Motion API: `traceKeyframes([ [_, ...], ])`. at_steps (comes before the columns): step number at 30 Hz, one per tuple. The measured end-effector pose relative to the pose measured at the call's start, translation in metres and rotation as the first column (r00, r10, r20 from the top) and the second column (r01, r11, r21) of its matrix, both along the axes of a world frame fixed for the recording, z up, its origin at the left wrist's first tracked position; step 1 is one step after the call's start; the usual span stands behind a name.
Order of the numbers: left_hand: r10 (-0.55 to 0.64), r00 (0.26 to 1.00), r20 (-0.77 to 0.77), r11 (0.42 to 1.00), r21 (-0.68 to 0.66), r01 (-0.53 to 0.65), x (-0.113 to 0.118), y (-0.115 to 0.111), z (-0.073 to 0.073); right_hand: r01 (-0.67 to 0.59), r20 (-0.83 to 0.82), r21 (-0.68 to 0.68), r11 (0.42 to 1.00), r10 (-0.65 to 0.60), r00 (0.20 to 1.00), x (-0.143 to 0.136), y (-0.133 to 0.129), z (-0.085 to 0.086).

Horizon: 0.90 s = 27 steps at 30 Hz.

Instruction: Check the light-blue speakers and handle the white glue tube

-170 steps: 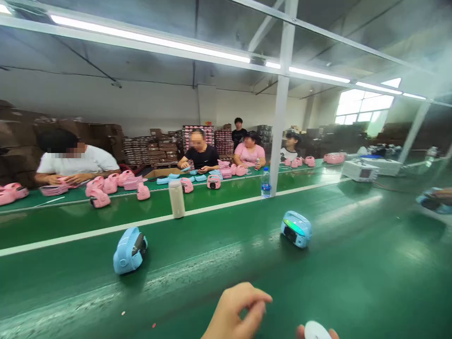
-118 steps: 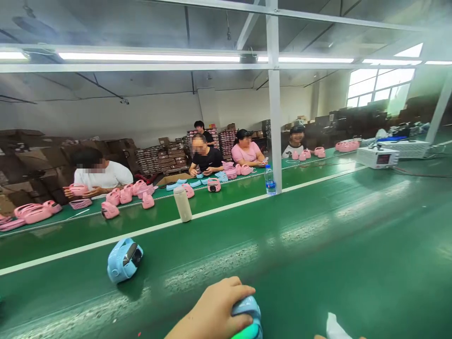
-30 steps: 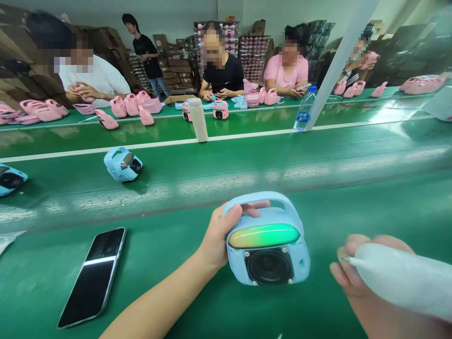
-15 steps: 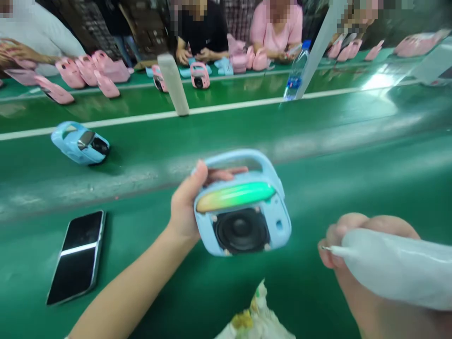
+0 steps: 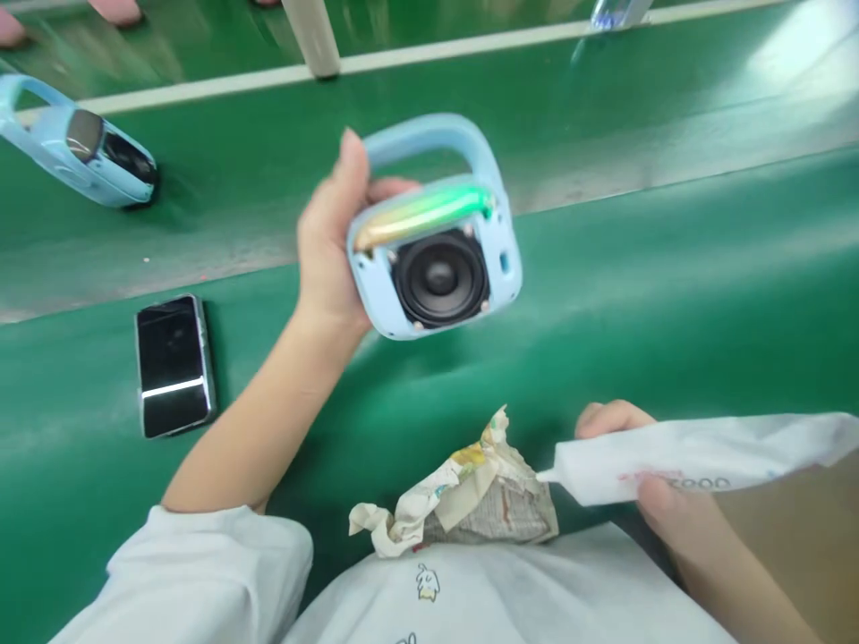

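My left hand (image 5: 332, 237) is closed on a light blue portable speaker (image 5: 506, 224), thumb at its left side and fingers behind. The speaker's front shows a round black driver and a bar glowing from yellow to green, with a carry handle arching on top. Lower right, my right hand (image 5: 661, 496) grips a white glue tube (image 5: 604, 470), its thin nozzle pointing left. Near that nozzle lies a crumpled piece of paper (image 5: 470, 501), stained yellow in places, close to my shirt. The speaker is held above the table, apart from the tube.
Another light blue speaker (image 5: 87, 152) stands at the far left. A black phone (image 5: 175, 367) lies on the green table (image 5: 671, 295) left of my forearm. Toward the back are a pale post (image 5: 312, 36), a white strip and the bottom of a bottle (image 5: 610, 13).
My view has tipped downward, so the people across the table have left it. The tube has turned to show its printed side, and more of the paper is visible.
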<state>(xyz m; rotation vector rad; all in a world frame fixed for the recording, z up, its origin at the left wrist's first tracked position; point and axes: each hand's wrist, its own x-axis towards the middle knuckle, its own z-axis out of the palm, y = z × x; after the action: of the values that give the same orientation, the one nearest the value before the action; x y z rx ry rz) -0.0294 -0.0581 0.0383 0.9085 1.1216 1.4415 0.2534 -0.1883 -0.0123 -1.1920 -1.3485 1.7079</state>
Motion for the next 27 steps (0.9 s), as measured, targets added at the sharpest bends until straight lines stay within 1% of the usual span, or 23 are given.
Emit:
traceKeyframes([
  [1,-0.021,1.000,0.015,0.999,0.049,0.020,0.001,-0.001,-0.009,0.017,-0.023,0.003,1.000,-0.017,1.000,-0.002,0.000,-0.001],
  [2,-0.027,1.000,-0.006,0.995,0.093,0.027,0.001,-0.003,-0.018,0.034,-0.049,-0.005,0.999,-0.034,0.998,-0.005,0.001,-0.001],
  [4,-0.009,0.989,-0.149,0.986,0.162,0.033,-0.001,-0.005,-0.036,0.071,-0.094,-0.034,0.997,-0.074,0.993,-0.010,0.002,-0.001],
  [6,0.032,0.946,-0.322,0.974,0.222,0.043,-0.003,-0.007,-0.051,0.125,-0.115,-0.061,0.990,-0.132,0.985,-0.015,0.003,-0.001],
  [7,0.052,0.922,-0.384,0.967,0.249,0.049,-0.003,-0.008,-0.057,0.144,-0.121,-0.066,0.987,-0.151,0.981,-0.016,0.003,-0.001],
  [8,0.070,0.903,-0.423,0.959,0.278,0.056,-0.003,-0.008,-0.062,0.146,-0.130,-0.059,0.988,-0.153,0.980,-0.016,0.004,-0.002],
  [10,0.083,0.894,-0.441,0.944,0.323,0.071,-0.002,-0.008,-0.070,0.118,-0.151,-0.031,0.993,-0.121,0.981,-0.015,0.005,-0.003],
  [13,0.057,0.884,-0.463,0.932,0.342,0.119,-0.002,-0.007,-0.075,0.058,-0.165,0.024,0.998,-0.053,0.985,-0.011,0.005,-0.003],
  [15,0.001,0.873,-0.487,0.938,0.304,0.169,-0.004,-0.008,-0.074,0.052,-0.155,0.025,0.998,-0.048,0.987,-0.009,0.003,-0.002],
  [16,-0.043,0.857,-0.514,0.937,0.276,0.213,-0.007,-0.011,-0.072,0.047,-0.154,0.016,0.999,-0.044,0.987,-0.009,0.002,-0.002],
  [18,-0.105,0.819,-0.564,0.930,0.237,0.282,-0.014,-0.021,-0.066,0.044,-0.153,-0.020,0.999,-0.046,0.987,-0.009,-0.001,-0.002],
  [19,-0.109,0.807,-0.581,0.933,0.221,0.285,-0.017,-0.030,-0.063,0.037,-0.153,-0.040,0.998,-0.043,0.987,-0.009,-0.002,-0.002],
  [20,-0.080,0.804,-0.589,0.945,0.213,0.249,-0.020,-0.040,-0.059,0.023,-0.147,-0.060,0.998,-0.032,0.989,-0.010,-0.003,-0.001],
  [22,0.044,0.819,-0.572,0.978,0.193,0.083,-0.024,-0.066,-0.053,-0.011,-0.119,-0.080,0.997,0.001,0.993,-0.012,-0.004,-0.001],
  [23,0.078,0.829,-0.554,0.989,0.149,0.006,-0.024,-0.080,-0.050,-0.033,-0.095,-0.075,0.997,0.026,0.995,-0.014,-0.003,0.000],
  [24,0.051,0.848,-0.528,0.998,0.058,-0.024,-0.024,-0.093,-0.048,-0.059,-0.069,-0.055,0.997,0.056,0.996,-0.016,-0.001,0.002],
  [25,-0.032,0.875,-0.483,0.997,-0.072,-0.003,-0.023,-0.105,-0.046,-0.085,-0.043,-0.027,0.996,0.084,0.996,-0.019,0.001,0.003],
  [26,-0.158,0.899,-0.409,0.972,-0.224,0.069,-0.022,-0.115,-0.045,-0.110,-0.020,0.001,0.994,0.110,0.994,-0.023,0.004,0.005],
  [27,-0.303,0.901,-0.310,0.911,-0.370,0.179,-0.020,-0.122,-0.044,-0.136,-0.005,0.025,0.990,0.136,0.991,-0.026,0.007,0.007],
])
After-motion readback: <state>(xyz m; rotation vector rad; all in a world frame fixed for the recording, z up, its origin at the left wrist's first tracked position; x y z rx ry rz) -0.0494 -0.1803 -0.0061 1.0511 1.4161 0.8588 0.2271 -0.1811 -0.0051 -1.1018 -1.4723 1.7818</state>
